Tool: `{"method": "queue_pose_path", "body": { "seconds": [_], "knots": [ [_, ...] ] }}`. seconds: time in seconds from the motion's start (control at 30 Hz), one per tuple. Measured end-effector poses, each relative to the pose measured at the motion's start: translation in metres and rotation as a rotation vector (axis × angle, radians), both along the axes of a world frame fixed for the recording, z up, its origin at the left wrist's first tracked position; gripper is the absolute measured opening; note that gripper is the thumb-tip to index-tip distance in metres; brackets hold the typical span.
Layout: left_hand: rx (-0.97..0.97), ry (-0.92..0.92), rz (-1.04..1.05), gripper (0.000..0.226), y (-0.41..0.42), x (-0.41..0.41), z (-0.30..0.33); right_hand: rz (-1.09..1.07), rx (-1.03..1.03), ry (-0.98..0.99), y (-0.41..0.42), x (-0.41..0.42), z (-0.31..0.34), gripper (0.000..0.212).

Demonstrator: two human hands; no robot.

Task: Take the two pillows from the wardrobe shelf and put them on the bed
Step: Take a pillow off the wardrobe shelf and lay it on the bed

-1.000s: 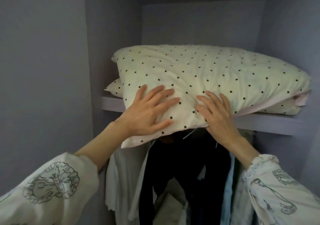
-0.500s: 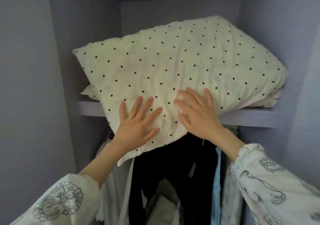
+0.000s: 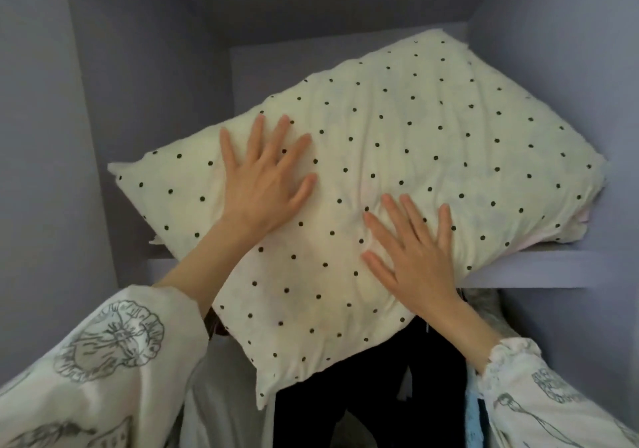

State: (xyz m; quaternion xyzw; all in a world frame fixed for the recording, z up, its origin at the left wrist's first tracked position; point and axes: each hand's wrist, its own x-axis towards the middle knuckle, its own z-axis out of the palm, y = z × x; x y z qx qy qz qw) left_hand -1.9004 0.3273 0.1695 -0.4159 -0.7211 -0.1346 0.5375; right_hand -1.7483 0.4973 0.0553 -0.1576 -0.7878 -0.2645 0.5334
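- Pillow point(image 3: 380, 178) tilted, one corner hanging below the shelf point(image 3: 539, 268), rest leaning on it.
- No grip closed: left hand point(image 3: 266, 178) and right hand point(image 3: 415, 257) pressed flat on the cover, fingers spread, nothing pinched.
- Likely slips off flat palms and drops onto the hanging clothes point(image 3: 373, 395) below the shelf.
- Second pillow barely visible under the far right end; may drag out and fall.

Home bedroom: wardrobe shelf point(image 3: 539, 268), hanging clothes point(image 3: 380, 395)
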Motion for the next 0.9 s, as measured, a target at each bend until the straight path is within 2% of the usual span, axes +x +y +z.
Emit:
{"method": "queue_pose_path", "body": {
  "seconds": [0.13, 0.33, 0.53, 0.73, 0.9],
  "knots": [
    [0.043, -0.082, 0.0, 0.064, 0.013, -0.007, 0.03, 0.031, -0.005, -0.008, 0.006, 0.005, 0.007, 0.058],
    [0.068, -0.13, 0.032, 0.067, 0.008, -0.015, 0.009, -0.053, -0.255, 0.163, 0.007, 0.004, 0.029, 0.063],
    [0.218, -0.152, 0.0, 0.063, -0.019, -0.011, -0.052, -0.065, -0.128, 0.046, 0.011, 0.006, 0.029, 0.062],
    [0.343, -0.396, -0.001, 0.059, -0.029, 0.008, -0.102, -0.011, 0.041, -0.137, 0.022, 0.011, 0.037, 0.061],
    [0.381, -0.446, -0.042, 0.054, -0.039, 0.009, -0.093, 0.002, 0.079, -0.175, 0.026, 0.015, 0.036, 0.06]
  ]
}}
